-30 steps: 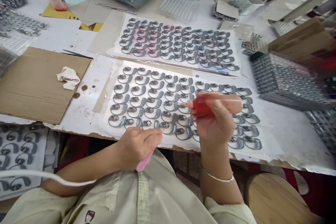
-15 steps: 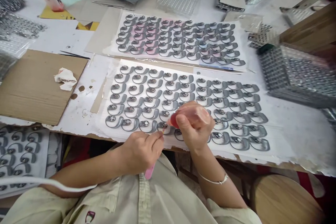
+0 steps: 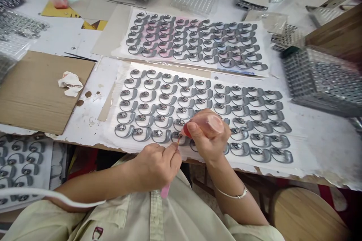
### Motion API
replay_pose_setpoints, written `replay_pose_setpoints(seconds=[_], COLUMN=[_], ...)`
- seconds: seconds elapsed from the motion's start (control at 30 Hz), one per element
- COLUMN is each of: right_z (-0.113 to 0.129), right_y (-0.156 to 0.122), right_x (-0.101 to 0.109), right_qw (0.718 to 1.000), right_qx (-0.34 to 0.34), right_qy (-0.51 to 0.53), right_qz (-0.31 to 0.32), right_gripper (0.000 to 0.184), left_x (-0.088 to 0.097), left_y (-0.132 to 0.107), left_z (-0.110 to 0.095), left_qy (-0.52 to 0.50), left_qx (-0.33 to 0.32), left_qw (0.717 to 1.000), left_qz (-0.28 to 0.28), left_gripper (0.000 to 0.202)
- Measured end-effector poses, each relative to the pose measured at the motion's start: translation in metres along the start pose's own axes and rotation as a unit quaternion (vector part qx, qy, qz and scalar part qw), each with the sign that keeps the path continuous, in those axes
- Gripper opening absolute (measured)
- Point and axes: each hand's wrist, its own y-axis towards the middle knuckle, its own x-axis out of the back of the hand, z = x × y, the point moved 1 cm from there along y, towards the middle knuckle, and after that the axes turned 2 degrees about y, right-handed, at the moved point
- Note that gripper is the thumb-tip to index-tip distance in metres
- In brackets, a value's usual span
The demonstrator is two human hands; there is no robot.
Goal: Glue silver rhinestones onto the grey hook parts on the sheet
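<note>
Bottle point(image 3: 209, 123) partly hidden within right grip point(image 3: 210, 144).

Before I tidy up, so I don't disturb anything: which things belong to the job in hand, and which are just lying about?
In use: red bottle, pink-handled tool, near rows of grey pieces.
Apparently lying about: crumpled tissue, brown cardboard, thin dark tool.

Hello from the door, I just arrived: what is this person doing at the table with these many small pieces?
The person's right hand holds a tilted bottle of red liquid, its nozzle close to a curved gray piece in the front row. The left hand grips a pink-handled tool, its tip at the same piece; contact is unclear. Similar pieces stand in rows on two white sheets, one behind the other.
</note>
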Motion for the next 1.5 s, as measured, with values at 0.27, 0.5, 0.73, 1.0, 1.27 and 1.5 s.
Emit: replay_pose_setpoints(seconds=[0.27,0.5,0.73,1.0,1.27,1.5], right_z=[-0.0005,-0.0014,-0.0041,-0.008,-0.0051,-0.0046], right_y=[0.0004,-0.0016,-0.0034,-0.0061,-0.0041,-0.002], right_x=[0.0011,-0.0004,0.0043,0.0042,0.002,0.0005], right_qw=[1.0,1.0,0.998,0.999,1.0,1.0], right_qx=[-0.012,0.003,-0.018,-0.032,-0.011,0.005], right_qy=[-0.007,-0.007,0.005,-0.017,-0.023,-0.003], right_qz=[0.01,0.0,-0.053,-0.032,-0.016,-0.014], right_gripper=[0.018,0.018,0.014,0.016,0.019,0.019], left_x=[0.002,0.0033,0.003,0.0032,0.004,0.0047], left_y=[0.0005,0.0031,0.0021,0.0019,0.0017,0.002], left_z=[0.0009,-0.0006,-0.0025,-0.0043,-0.0033,-0.0034], left_qy=[0.004,0.015,0.035,0.045,0.041,0.04], left_qx=[-0.005,-0.003,-0.018,-0.018,-0.024,-0.026], left_qw=[1.0,1.0,0.999,0.999,0.999,0.999], left_qz=[0.001,0.002,0.016,0.018,0.022,0.027], left_gripper=[0.029,0.023,0.024,0.02,0.024,0.021])
